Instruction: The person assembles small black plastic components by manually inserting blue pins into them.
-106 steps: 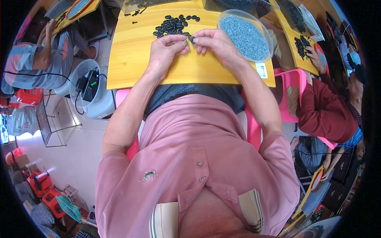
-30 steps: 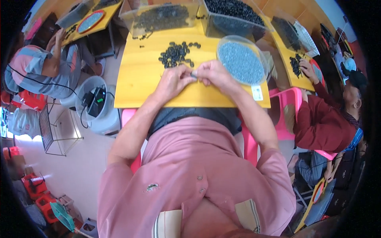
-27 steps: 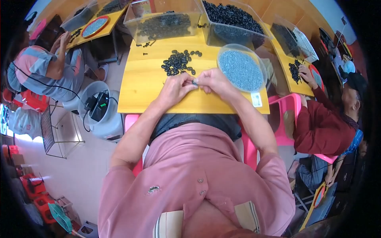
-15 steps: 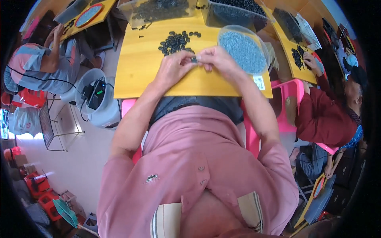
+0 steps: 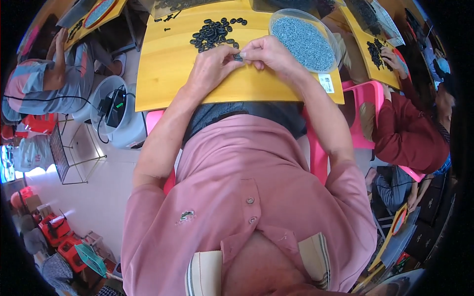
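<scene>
My left hand [image 5: 213,65] and my right hand [image 5: 269,55] meet over the yellow table. Between the fingertips of the left one is a small dark oval piece [image 5: 238,57], pinched at its edge. The right thumb and forefinger press together against that piece's other side; whether they hold a tiny part of their own is hidden. Just beyond my left hand lies a loose pile of black oval plastic pieces [image 5: 210,33]. To the right of my right hand stands a round clear tub [image 5: 337,49] full of small silvery-blue metal parts, likely screws or pins.
Clear bins [image 5: 197,6] of black parts line the table's far edge. A few black bits [image 5: 167,29] lie at the far left. On the left, a bucket [image 5: 94,111] holds a black device with cables. Co-workers sit at yellow tables to the left and right; one hand [image 5: 391,60] touches black parts.
The whole view has shifted, so the table and its things appear higher. My hands stay together around the small dark piece, with only slight finger movement.
</scene>
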`<move>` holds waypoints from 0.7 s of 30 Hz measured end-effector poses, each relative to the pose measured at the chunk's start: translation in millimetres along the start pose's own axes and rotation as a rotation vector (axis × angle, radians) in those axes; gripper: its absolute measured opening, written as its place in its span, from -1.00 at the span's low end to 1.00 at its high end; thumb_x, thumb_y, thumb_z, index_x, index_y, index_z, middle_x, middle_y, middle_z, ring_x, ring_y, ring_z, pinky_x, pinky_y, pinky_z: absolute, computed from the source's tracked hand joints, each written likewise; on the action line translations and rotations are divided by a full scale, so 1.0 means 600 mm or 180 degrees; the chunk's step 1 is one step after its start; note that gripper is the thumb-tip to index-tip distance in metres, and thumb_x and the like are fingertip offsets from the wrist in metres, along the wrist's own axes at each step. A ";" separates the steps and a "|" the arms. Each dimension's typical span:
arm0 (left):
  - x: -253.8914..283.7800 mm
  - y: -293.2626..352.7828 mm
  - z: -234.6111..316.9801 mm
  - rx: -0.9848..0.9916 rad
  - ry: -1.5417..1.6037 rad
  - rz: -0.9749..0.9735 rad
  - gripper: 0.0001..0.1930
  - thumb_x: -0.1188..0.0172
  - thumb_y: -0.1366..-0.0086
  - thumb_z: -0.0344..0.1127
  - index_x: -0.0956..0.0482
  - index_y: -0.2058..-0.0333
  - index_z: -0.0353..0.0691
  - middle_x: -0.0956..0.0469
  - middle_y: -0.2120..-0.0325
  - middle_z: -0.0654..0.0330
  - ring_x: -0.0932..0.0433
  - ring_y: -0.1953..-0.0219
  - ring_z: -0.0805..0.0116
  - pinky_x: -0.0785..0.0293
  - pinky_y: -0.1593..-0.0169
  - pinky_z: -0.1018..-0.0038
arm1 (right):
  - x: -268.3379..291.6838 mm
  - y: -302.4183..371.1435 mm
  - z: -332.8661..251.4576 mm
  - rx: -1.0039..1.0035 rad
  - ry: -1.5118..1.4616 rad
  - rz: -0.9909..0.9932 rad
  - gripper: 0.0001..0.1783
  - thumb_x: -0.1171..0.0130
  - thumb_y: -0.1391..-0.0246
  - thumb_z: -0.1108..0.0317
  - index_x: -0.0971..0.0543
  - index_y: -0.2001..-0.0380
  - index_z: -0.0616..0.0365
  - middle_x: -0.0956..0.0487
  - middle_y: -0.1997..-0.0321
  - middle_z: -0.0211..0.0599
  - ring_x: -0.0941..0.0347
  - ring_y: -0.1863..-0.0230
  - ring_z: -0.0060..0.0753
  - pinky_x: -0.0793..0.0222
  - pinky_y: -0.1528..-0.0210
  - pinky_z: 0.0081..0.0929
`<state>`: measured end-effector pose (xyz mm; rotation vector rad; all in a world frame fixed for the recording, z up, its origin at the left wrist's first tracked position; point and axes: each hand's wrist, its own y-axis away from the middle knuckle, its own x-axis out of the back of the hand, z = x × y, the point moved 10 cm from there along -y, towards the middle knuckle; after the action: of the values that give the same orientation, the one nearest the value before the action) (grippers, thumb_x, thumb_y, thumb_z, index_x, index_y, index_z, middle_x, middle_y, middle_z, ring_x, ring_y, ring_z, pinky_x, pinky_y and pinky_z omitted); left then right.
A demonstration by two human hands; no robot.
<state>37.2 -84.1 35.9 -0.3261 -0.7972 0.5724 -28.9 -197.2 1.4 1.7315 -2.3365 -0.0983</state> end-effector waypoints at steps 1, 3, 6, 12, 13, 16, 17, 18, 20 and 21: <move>-0.001 0.000 0.002 -0.0045 -0.0027 -0.0014 -0.72 -0.39 -0.13 -0.27 -0.62 0.23 -0.29 -0.60 0.45 0.05 -0.61 0.42 0.14 -0.53 0.31 0.32 | -0.001 0.001 0.000 -0.0020 0.0015 -0.0025 -0.86 -0.26 -0.05 0.36 -0.63 0.47 0.22 -0.54 0.57 -0.46 -0.33 0.59 -0.71 -0.22 0.52 -0.71; -0.001 0.001 0.003 -0.0069 -0.0017 -0.0034 -0.73 -0.38 -0.14 -0.28 -0.62 0.24 -0.29 -0.60 0.45 0.04 -0.60 0.42 0.12 -0.53 0.31 0.32 | -0.002 0.001 0.003 -0.0043 0.0031 -0.0057 -0.87 -0.26 -0.05 0.37 -0.63 0.47 0.22 -0.54 0.57 -0.46 -0.33 0.60 -0.71 -0.22 0.52 -0.71; 0.000 0.001 0.009 -0.0145 -0.0036 -0.0075 -0.75 -0.37 -0.15 -0.28 -0.62 0.26 -0.29 -0.60 0.46 0.03 -0.60 0.43 0.10 -0.51 0.33 0.30 | -0.002 -0.002 0.008 -0.0070 0.0014 -0.0066 -0.86 -0.26 -0.05 0.37 -0.63 0.47 0.23 -0.54 0.58 -0.46 -0.34 0.60 -0.71 -0.23 0.52 -0.72; -0.002 0.001 0.013 -0.0291 -0.0144 -0.0081 -0.77 -0.35 -0.17 -0.27 -0.62 0.28 -0.29 -0.58 0.47 0.03 -0.59 0.44 0.07 -0.49 0.35 0.27 | -0.004 -0.004 0.012 -0.0100 0.0028 -0.0106 -0.85 -0.27 -0.04 0.36 -0.63 0.47 0.24 -0.54 0.57 -0.44 -0.35 0.60 -0.69 -0.24 0.52 -0.72; -0.001 0.001 0.015 -0.0355 -0.0171 -0.0039 -0.78 -0.35 -0.17 -0.27 -0.61 0.28 -0.29 -0.58 0.48 0.02 -0.58 0.44 0.06 -0.49 0.35 0.27 | -0.005 -0.005 0.013 -0.0095 0.0029 -0.0108 -0.85 -0.26 -0.04 0.36 -0.63 0.47 0.24 -0.54 0.57 -0.44 -0.35 0.60 -0.69 -0.24 0.52 -0.72; -0.001 0.000 0.014 -0.0339 -0.0183 -0.0040 -0.77 -0.36 -0.17 -0.28 -0.61 0.28 -0.29 -0.59 0.47 0.03 -0.59 0.45 0.08 -0.51 0.35 0.29 | -0.005 -0.003 0.011 -0.0070 -0.0005 -0.0102 -0.83 -0.26 -0.06 0.34 -0.63 0.46 0.24 -0.54 0.57 -0.44 -0.36 0.60 -0.68 -0.25 0.51 -0.71; 0.000 -0.001 0.016 -0.0345 -0.0186 -0.0042 -0.77 -0.36 -0.17 -0.28 -0.61 0.28 -0.29 -0.59 0.47 0.03 -0.59 0.45 0.08 -0.51 0.35 0.29 | -0.005 -0.003 0.008 -0.0052 -0.0036 -0.0094 -0.82 -0.26 -0.07 0.33 -0.63 0.46 0.24 -0.54 0.57 -0.43 -0.36 0.59 -0.67 -0.25 0.51 -0.71; 0.003 -0.002 0.012 -0.0211 -0.0093 0.0024 -0.77 -0.37 -0.16 -0.28 -0.61 0.28 -0.29 -0.59 0.47 0.04 -0.60 0.44 0.10 -0.51 0.35 0.30 | -0.003 -0.003 0.007 -0.0047 -0.0037 -0.0091 -0.82 -0.26 -0.07 0.33 -0.63 0.46 0.24 -0.54 0.57 -0.43 -0.36 0.59 -0.67 -0.25 0.51 -0.71; 0.006 -0.002 0.004 -0.0076 0.0002 0.0094 -0.76 -0.38 -0.15 -0.29 -0.61 0.27 -0.28 -0.60 0.47 0.04 -0.61 0.44 0.12 -0.52 0.35 0.31 | -0.001 -0.004 0.001 0.0051 -0.0022 -0.0105 -0.80 -0.24 -0.11 0.31 -0.64 0.46 0.24 -0.56 0.56 -0.42 -0.38 0.59 -0.66 -0.26 0.51 -0.69; 0.005 -0.002 0.000 -0.0101 -0.0028 0.0137 -0.76 -0.39 -0.14 -0.29 -0.62 0.27 -0.28 -0.60 0.46 0.05 -0.61 0.44 0.14 -0.53 0.35 0.32 | 0.000 -0.004 0.000 0.0052 -0.0018 -0.0105 -0.80 -0.24 -0.11 0.31 -0.64 0.46 0.24 -0.56 0.56 -0.42 -0.38 0.59 -0.66 -0.26 0.51 -0.69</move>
<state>39.3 -83.2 38.4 -0.3709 -0.8098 0.6025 -26.6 -198.2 0.7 1.7800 -2.3197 -0.0900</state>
